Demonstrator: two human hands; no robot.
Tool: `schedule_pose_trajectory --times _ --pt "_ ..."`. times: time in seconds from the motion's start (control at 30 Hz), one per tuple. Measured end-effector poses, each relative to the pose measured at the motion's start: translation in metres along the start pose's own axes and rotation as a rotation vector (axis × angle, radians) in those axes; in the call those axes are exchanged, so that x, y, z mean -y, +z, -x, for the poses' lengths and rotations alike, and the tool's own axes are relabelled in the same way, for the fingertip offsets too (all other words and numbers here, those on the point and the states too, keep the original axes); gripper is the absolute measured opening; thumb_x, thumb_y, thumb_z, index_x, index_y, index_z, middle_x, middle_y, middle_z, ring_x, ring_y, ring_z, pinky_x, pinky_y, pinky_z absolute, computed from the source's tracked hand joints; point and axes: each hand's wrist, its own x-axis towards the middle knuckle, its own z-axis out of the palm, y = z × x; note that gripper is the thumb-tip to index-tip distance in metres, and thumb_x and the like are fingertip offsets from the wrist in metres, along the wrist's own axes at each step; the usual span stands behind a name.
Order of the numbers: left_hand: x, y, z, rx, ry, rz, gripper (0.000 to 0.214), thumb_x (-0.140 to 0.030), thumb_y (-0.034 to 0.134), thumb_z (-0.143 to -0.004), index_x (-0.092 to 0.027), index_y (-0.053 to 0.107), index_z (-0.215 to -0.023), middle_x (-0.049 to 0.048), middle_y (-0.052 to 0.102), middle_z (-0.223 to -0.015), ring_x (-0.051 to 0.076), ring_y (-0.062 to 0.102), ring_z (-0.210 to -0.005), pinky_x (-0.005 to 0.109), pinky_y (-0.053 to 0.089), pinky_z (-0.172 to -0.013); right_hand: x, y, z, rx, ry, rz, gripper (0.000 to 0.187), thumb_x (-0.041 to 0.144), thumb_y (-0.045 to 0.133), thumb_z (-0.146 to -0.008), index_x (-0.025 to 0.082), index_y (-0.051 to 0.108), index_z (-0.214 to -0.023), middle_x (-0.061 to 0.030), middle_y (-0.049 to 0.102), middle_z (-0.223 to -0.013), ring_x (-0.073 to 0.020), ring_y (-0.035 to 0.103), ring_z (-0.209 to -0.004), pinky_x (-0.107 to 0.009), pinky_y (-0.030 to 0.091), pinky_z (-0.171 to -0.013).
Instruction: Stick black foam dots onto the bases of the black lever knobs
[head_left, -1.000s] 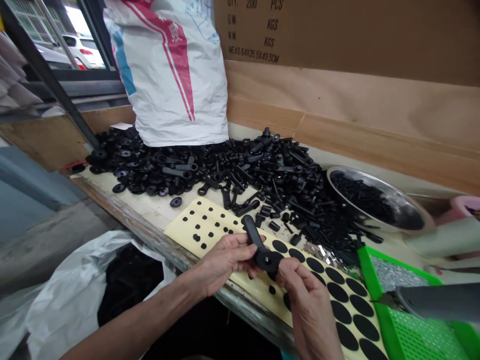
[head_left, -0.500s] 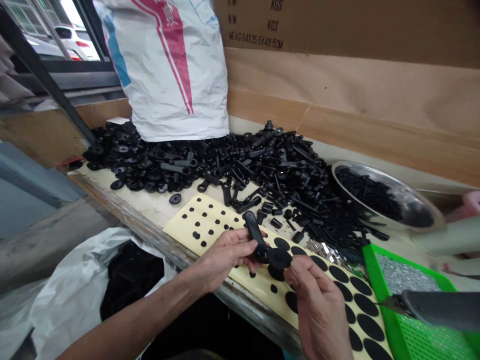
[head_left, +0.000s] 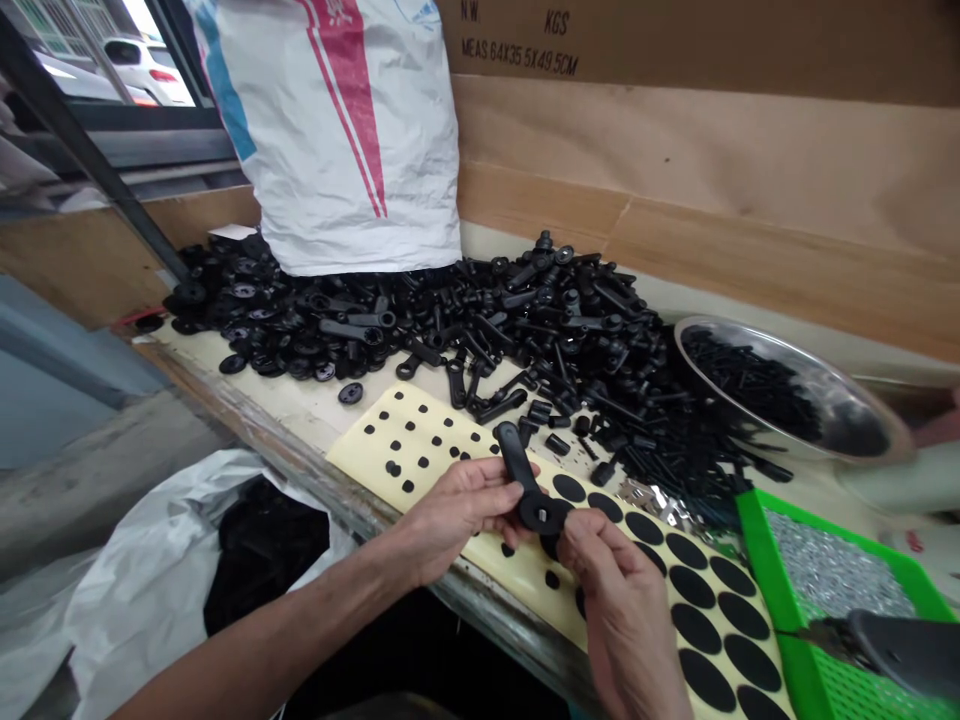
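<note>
My left hand (head_left: 457, 510) is closed on a black plastic lever arm (head_left: 514, 455), its thumb and fingers around the middle and its far end tilted up. The round near end faces up, with a small shiny spot at its centre. My right hand (head_left: 619, 570) pinches the edge of a round black adhesive pad (head_left: 559, 512), which overlaps or touches the arm's round end; the fingertips hide part of it. Beneath both hands lies a yellow backing sheet (head_left: 360, 462) carrying small black dots and large black round pads.
Behind is a heap of black plastic parts (head_left: 555, 310), with a white woven sack (head_left: 390, 160) over it. To the right are a steel bowl (head_left: 862, 420) of black rods, a green basket (head_left: 765, 550) with small metal pieces, and a power driver (head_left: 900, 640) pointing left.
My right hand has moved slightly left with the pad, bringing it to the arm's round end. The round end now faces up more. The camera view has shifted a little.
</note>
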Motion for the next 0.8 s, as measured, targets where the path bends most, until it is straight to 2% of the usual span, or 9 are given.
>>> schedule_pose_trajectory --times 0.43,0.8 --pt "0.0016 -0.0008 -0.0024 0.005 -0.007 0.015 0.038 -0.032 0.072 -0.079 -0.009 0.066 -0.109 0.0131 0.069 -0.092 0.013 0.061 -0.065 0.026 0.047 -0.061 -0.0016 0.0007 -0.0012 0.002 -0.009 0.047 0.03 0.047 0.071 -0.075 0.019 0.06 -0.071 0.0032 0.046 -0.067 -0.0122 0.036 -0.065 -0.023 0.032 -0.06" --pt "0.0031 -0.0039 -0.0002 0.029 -0.003 0.032 0.034 -0.027 0.066 -0.084 -0.008 0.065 -0.112 0.0138 0.069 -0.093 0.012 0.06 -0.066 0.025 0.048 -0.062 -0.0027 -0.0006 -0.0004 0.033 -0.013 0.032 0.027 0.045 0.071 -0.077 0.02 0.062 -0.073 0.0035 0.045 -0.068 -0.0119 0.034 -0.065 -0.022 0.032 -0.06"
